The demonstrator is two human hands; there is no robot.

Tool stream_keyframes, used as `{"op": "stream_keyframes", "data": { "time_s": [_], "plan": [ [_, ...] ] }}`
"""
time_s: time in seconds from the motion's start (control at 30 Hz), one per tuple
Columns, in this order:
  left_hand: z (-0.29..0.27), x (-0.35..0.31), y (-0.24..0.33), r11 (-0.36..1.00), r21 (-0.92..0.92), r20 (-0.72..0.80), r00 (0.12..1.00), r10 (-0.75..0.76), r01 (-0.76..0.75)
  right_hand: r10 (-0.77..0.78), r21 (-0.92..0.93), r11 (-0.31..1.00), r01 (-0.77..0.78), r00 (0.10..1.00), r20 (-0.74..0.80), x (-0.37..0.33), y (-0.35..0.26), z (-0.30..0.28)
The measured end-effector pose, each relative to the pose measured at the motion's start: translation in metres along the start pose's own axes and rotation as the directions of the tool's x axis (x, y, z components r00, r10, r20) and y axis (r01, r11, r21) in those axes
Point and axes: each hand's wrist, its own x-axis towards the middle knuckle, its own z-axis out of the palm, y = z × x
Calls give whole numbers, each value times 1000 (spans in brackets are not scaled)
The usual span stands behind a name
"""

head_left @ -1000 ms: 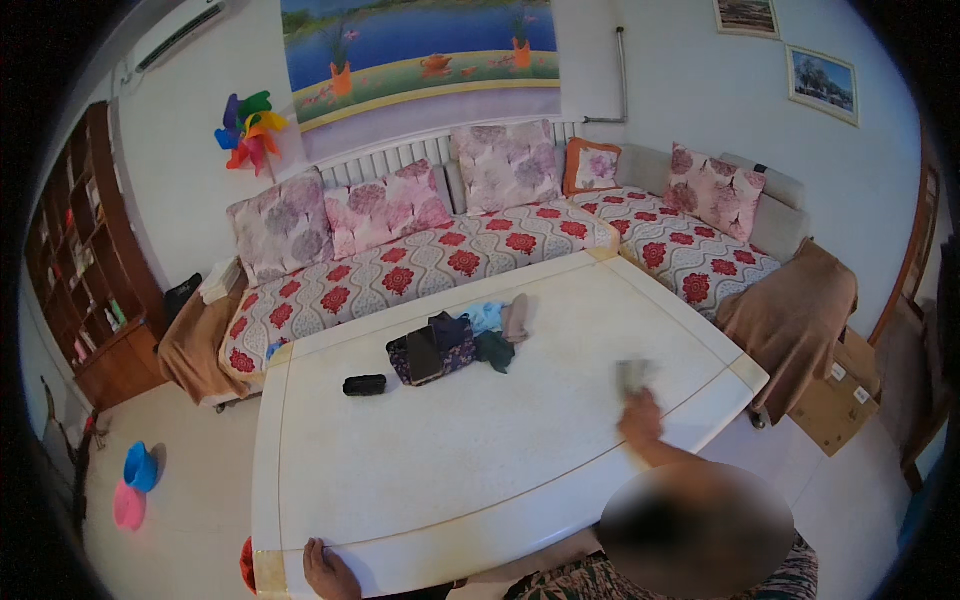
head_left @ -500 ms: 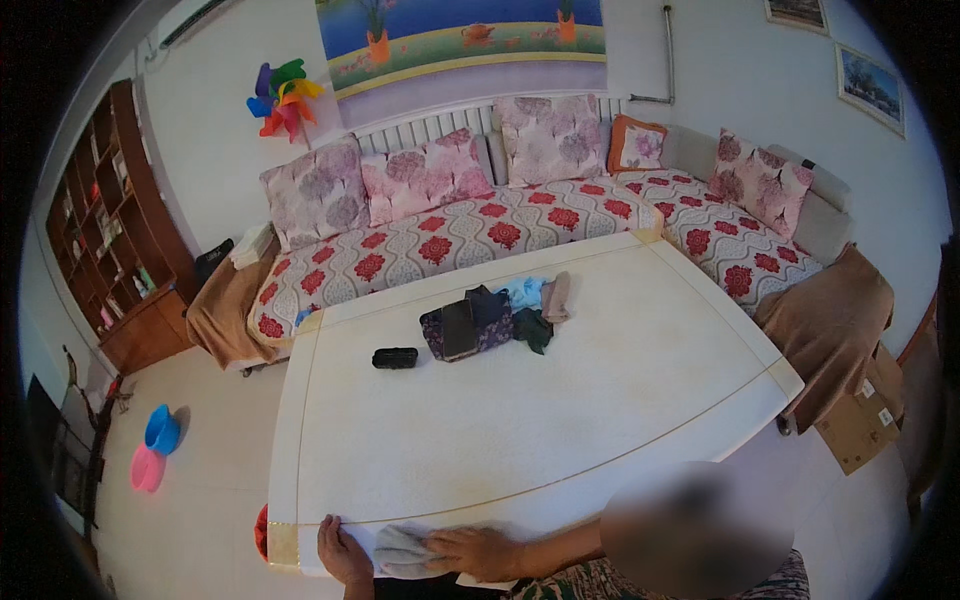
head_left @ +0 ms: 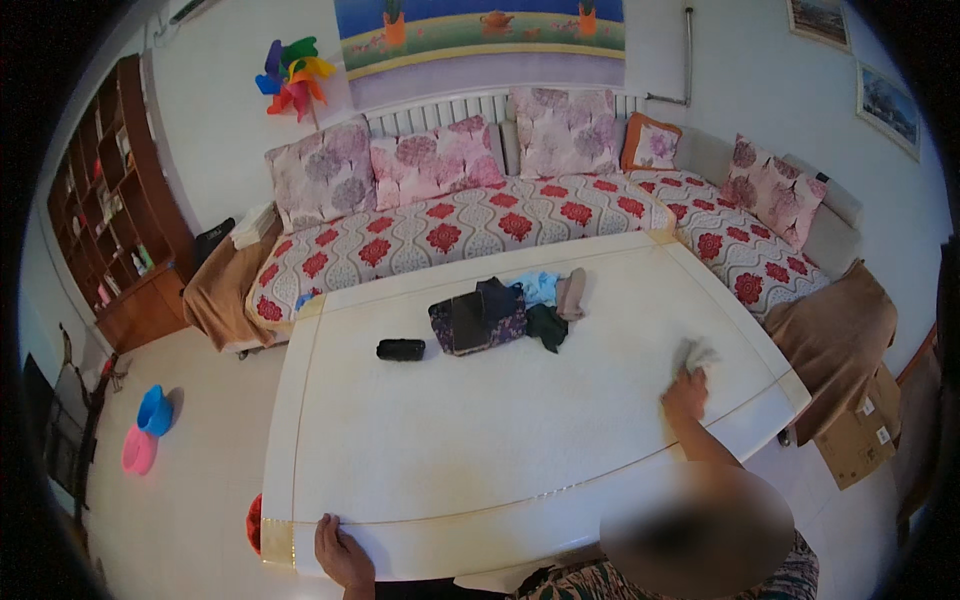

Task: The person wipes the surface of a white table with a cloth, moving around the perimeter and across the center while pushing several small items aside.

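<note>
My right hand (head_left: 686, 394) presses on a crumpled grey cloth (head_left: 695, 354) at the right side of a large white table (head_left: 450, 420). The cloth bunches beyond the fingertips and is slightly blurred. My left hand (head_left: 345, 552) rests on the near-left part of the tabletop, close to the edge, fingers extended and holding nothing. Toward the far side of the table lie a dark patterned pouch-like item (head_left: 505, 328) with a dark flat piece on it, and a small black case (head_left: 401, 349). Light blue (head_left: 540, 287), dark green (head_left: 547, 327) and beige cloths (head_left: 570, 295) lie beside them.
A sofa (head_left: 445, 237) with a red-patterned cover and several cushions runs behind the table and along its right. A blue basin (head_left: 155, 410) and a pink basin (head_left: 139, 450) stand on the left floor. A cardboard box (head_left: 852, 440) sits at the right.
My right hand has moved with the grey cloth from the near-left edge, beside my left hand, across to the table's right side. My left hand has stayed in place. The view has shifted slightly.
</note>
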Motion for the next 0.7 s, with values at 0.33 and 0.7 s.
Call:
{"op": "stream_keyframes", "data": {
  "time_s": [0.33, 0.7],
  "plan": [
    [-5, 4, 17, 999, 49, 66, 998, -7, 3, -542, 786, 498, 366, 839, -47, -99, -223, -71],
    [-12, 7, 7, 999, 30, 43, 999, -20, 19, -704, 521, 555, 648, 700, -121, -25, -181, -41]
  ]
}}
